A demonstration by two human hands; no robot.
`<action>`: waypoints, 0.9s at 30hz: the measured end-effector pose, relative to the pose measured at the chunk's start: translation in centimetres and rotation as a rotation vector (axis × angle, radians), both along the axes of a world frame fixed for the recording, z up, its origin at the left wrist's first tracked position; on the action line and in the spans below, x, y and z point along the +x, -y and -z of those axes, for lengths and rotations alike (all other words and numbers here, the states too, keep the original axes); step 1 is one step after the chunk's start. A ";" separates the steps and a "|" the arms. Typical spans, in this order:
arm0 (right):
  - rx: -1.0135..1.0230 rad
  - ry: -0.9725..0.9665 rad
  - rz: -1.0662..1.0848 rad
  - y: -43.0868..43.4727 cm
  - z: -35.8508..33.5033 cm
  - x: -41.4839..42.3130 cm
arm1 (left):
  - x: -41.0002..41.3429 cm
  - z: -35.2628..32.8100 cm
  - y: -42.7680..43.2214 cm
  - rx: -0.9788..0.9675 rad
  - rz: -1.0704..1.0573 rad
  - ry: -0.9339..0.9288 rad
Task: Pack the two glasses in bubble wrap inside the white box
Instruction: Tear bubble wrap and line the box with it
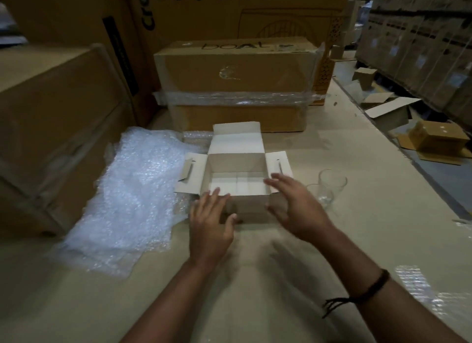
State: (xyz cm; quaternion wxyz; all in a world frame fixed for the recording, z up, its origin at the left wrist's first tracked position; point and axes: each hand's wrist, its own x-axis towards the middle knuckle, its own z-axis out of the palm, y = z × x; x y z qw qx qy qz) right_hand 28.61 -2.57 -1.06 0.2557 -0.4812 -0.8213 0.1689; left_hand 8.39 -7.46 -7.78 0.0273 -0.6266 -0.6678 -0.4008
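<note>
A dark braided wristband point(370, 289) is circling the right wrist, nearest the lens. Both hands are extending straight fingers and gripping nothing. The left hand point(210, 224) is reaching the near-left corner of the white box point(236, 162); the right hand point(296, 210), blurred, is spreading over its near-right corner. The box, matt cardboard, is standing with its flaps folded outward and its white floor showing. Two clear round glasses point(332, 183) are standing on the surface point(255, 279) just right of the box, partly behind the right hand. Crumpled bubble wrap point(132, 197) is lying along the box's left side. Open surface is extending toward the camera.
</note>
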 end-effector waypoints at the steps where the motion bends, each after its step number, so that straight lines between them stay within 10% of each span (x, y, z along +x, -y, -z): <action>1: 0.003 0.110 -0.018 0.0 1.2 -1.5 | -1.6 0.1 -0.1 -0.046 -0.046 -0.098; 6: 0.053 0.498 0.050 -1.0 5.3 -6.2 | -6.2 -0.5 -0.8 -0.418 -0.006 -0.318; 16: 0.297 0.304 0.135 0.5 7.1 -8.9 | -14.4 -1.6 2.3 -0.170 -0.169 -0.118; 21: 0.047 0.250 0.085 2.5 8.7 -12.5 | -18.0 -1.7 2.9 -0.559 -0.197 -0.264; 27: 0.010 0.266 0.168 2.7 10.2 -13.1 | -19.8 -2.2 2.2 -0.272 -0.215 -0.020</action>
